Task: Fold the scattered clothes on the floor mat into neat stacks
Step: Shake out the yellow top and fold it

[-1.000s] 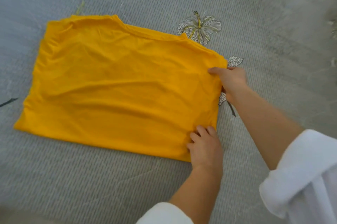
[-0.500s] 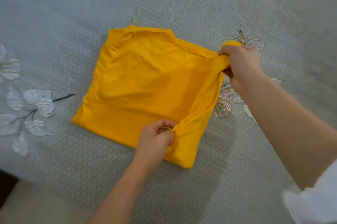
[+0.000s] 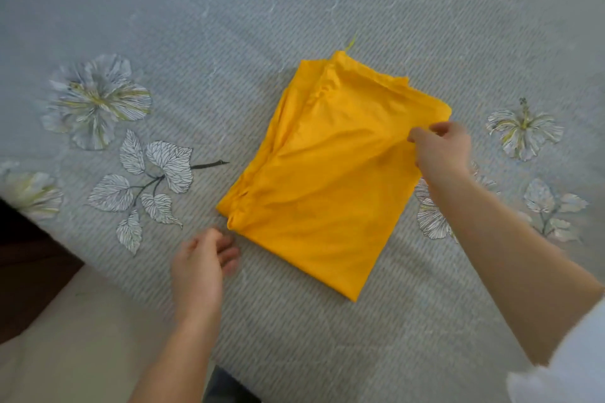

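A yellow garment (image 3: 327, 179) lies folded into a narrow rectangle on the grey floor mat (image 3: 229, 25), slanting from upper right to lower middle. My right hand (image 3: 440, 148) pinches the cloth at its right edge near the upper corner. My left hand (image 3: 203, 263) hovers just off the garment's lower left corner, fingers loosely curled, holding nothing and apart from the cloth.
The mat carries printed flowers (image 3: 98, 98) and leaves (image 3: 154, 173) at left and more flowers (image 3: 523, 130) at right. The mat's near edge runs along the lower left, with pale floor (image 3: 65, 337) and a dark strip (image 3: 29, 255) beyond it.
Both hands carried the right part of the garment over to the left, halving its width. My left hand has let go and drawn back; my right hand still pinches the right edge.
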{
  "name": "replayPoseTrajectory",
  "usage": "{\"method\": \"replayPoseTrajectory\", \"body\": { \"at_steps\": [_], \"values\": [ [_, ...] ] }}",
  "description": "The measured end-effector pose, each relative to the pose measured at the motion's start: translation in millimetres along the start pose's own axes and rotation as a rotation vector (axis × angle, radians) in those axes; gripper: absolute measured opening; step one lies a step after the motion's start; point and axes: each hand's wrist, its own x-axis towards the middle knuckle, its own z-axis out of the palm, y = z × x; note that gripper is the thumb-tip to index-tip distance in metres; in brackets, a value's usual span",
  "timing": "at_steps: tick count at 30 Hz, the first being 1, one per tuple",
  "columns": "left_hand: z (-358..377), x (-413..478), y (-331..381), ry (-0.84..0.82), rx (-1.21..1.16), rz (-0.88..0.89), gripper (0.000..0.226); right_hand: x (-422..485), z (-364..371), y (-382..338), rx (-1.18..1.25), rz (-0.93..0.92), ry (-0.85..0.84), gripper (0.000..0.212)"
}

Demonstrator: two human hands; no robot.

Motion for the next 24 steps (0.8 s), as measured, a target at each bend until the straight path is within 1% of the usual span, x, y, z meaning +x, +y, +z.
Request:
{"method": "replayPoseTrajectory", "body": {
  "at_steps": [1, 2, 4, 6, 8, 10, 13, 15, 16, 18, 19, 21, 23, 24],
  "values": [
    [3.1, -3.5, -8.5, -0.058, 0.05, -0.07, 0.017, -0.5, -3.5, 14.2, -0.03, 0.026, 0.058, 0.044],
    [9.1, -9.1, -15.8, -0.133, 0.108, -0.134, 0.019, -1.4, -5.6, 25.7, -0.042, 0.054, 0.081, 0.04],
    [27.0, -23.6, -27.2, -0.3, 0.204, -0.227, 0.022, -3.4, -5.1, 39.6, -0.021, 0.093, 0.023, 0.02],
    [46.6, -38.4, -37.1, -0.418, 0.248, -0.256, 0.022, -5.2, -3.0, 44.4, -0.033, 0.054, -0.063, 0.012],
    [60.7, -48.4, -46.2, -0.443, 0.306, -0.188, 0.026, -5.7, -3.5, 47.2, -0.093, -0.008, -0.117, 0.009],
    [66.9, -53.6, -52.0, -0.432, 0.318, -0.116, 0.029, -6.2, -9.2, 51.7, -0.115, -0.017, -0.153, 0.009],
    [56.7, -53.6, -49.9, -0.498, 0.25, -0.134, 0.008, -17.3, -29.0, 65.1, -0.146, 0.071, -0.218, 0.012],
    [34.0, -47.6, -44.8, -0.551, 0.296, -0.116, 0.004, -34.9, -44.5, 79.2, -0.217, 0.129, -0.301, 0.02],
    [18.9, -42.7, -43.1, -0.586, 0.347, -0.095, 0.003, -46.4, -52.1, 87.7, -0.251, 0.154, -0.355, 0.02],
    [-13.8, -33.1, -38.3, -0.653, 0.455, -0.067, 0.009, -72.4, -64.5, 106.6, -0.267, 0.236, -0.507, 0.019],
    [-28.9, -28.9, -36.8, -0.673, 0.503, -0.072, 0.015, -86.1, -68.5, 117.5, -0.26, 0.297, -0.585, 0.019],
    [-53.6, -23.2, -35.9, -0.693, 0.629, -0.113, 0.023, -113.3, -74.4, 140.1, -0.318, 0.448, -0.689, 0.022],
    [-70.1, -21.1, -31.4, -0.692, 0.801, -0.175, 0.021, -138.7, -76.8, 155.7, -0.431, 0.567, -0.822, 0.027],
    [-75.9, -20.0, -29.2, -0.681, 0.91, -0.183, 0.017, -146.8, -76.9, 159.5, -0.482, 0.581, -0.885, 0.029]
  ]
}}
